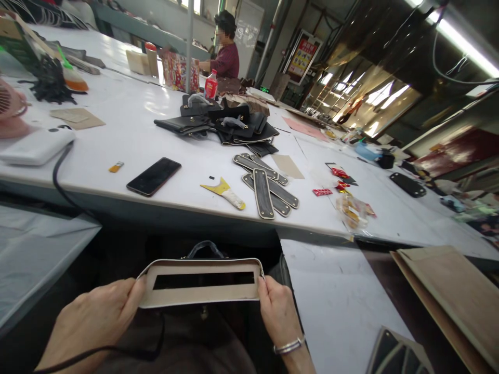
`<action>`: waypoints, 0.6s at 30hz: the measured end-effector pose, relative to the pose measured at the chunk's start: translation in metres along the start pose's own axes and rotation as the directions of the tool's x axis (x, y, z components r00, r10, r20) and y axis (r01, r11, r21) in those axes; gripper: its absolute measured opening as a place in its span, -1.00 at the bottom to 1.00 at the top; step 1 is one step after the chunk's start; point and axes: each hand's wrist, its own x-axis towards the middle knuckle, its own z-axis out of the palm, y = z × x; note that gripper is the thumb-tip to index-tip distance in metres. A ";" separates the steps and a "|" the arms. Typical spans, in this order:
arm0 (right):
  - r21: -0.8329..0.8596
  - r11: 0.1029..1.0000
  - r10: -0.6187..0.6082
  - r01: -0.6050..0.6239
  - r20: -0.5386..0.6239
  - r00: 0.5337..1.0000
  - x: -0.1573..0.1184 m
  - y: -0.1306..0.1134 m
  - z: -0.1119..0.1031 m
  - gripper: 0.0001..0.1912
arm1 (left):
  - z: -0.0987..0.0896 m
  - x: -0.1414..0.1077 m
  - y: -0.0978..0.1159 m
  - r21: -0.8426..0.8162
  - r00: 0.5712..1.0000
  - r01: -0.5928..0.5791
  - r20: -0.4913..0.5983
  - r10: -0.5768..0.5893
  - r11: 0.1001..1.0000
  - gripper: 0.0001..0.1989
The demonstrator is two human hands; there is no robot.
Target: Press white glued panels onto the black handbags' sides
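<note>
A handbag (202, 297) is held low at the table's front edge, its mouth facing me with a cream lining and a dark slot in the middle. Behind its rim a dark looped handle (206, 248) sticks up. My left hand (97, 311) is closed on the bag's left end, thumb on the near side. At the right end, my right hand (278, 309), with a silver bracelet (289, 346) at the wrist, pinches the rim. The rest of the bag is hidden in dark shade.
On the white table (105, 179) lie a phone (154, 176), a yellow scraper (224, 192), several dark straps with pale edges (264, 193) and a heap of black bags (234, 122). Brown boards (448, 301) lean at right. A person (226, 59) sits across the table.
</note>
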 end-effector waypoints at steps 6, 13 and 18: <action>-0.023 1.000 -0.001 0.001 0.000 1.000 0.007 0.000 -0.003 -0.58 | -0.019 -0.006 0.018 -0.065 0.999 -0.015 0.045 0.018 0.998 -0.53; 0.047 0.984 0.166 -0.174 0.140 0.976 0.004 0.013 -0.003 -0.50 | -0.019 -0.020 0.019 -0.303 0.999 -0.022 -0.029 0.014 0.953 -0.55; 0.023 0.980 0.188 -0.195 0.183 0.965 0.007 0.027 -0.004 -0.49 | -0.026 -0.025 0.027 -0.368 0.997 0.001 -0.067 -0.027 0.930 -0.59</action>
